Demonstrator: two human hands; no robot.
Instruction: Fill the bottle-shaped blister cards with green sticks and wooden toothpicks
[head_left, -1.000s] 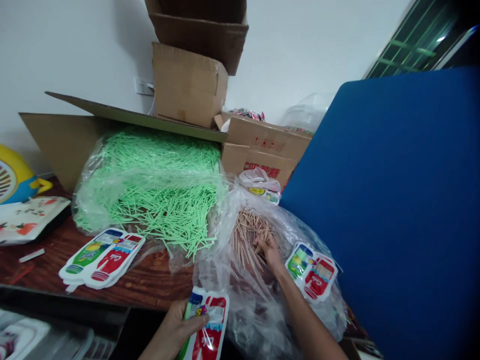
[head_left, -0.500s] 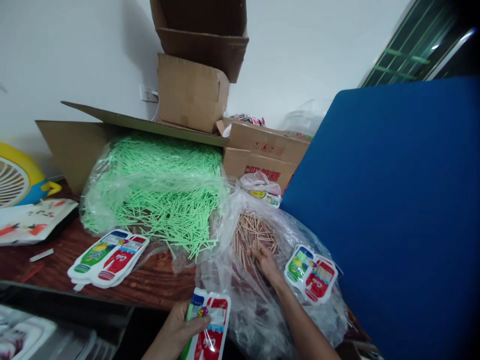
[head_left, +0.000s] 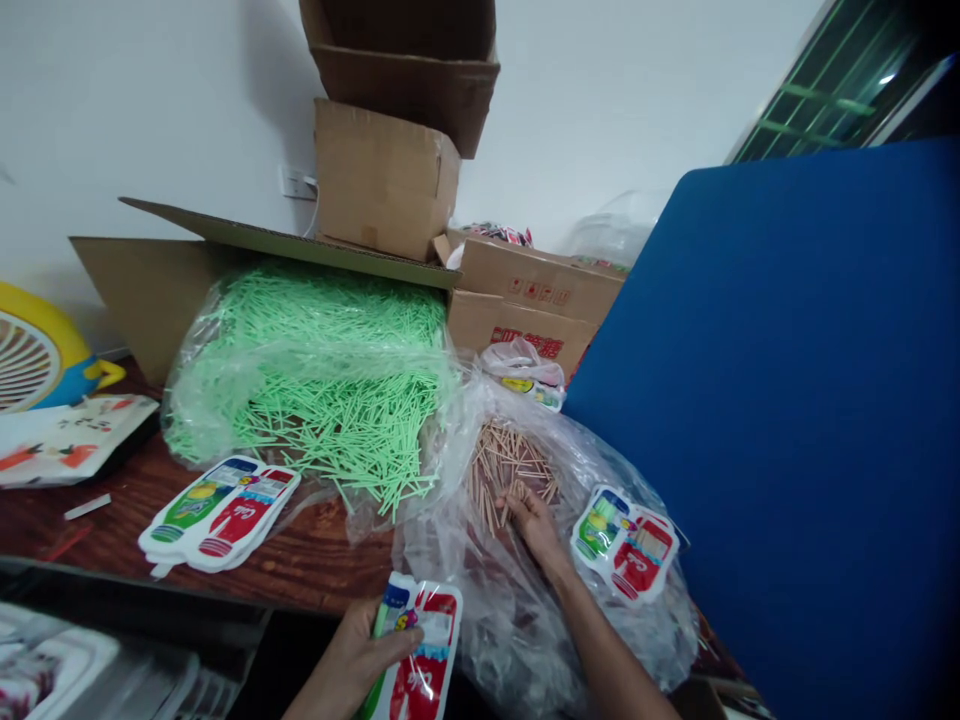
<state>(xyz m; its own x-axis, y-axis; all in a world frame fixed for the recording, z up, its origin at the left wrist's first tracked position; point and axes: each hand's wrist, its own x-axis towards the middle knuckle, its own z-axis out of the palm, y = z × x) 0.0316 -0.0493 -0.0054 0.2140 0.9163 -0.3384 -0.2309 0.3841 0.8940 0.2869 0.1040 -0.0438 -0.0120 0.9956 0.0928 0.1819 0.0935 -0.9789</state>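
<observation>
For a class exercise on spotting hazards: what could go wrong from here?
The right hand seems to grip a few brown sticks; some might slip and scatter.
Green sticks lie loose close by, so the two colours could mix.
Crumpled clear plastic spreads beneath the right forearm and might snag, dragging sticks along.

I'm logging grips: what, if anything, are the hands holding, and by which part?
The left hand holds a printed pouch by its left side. The right hand is among brown sticks; whether it grips any is unclear.
</observation>
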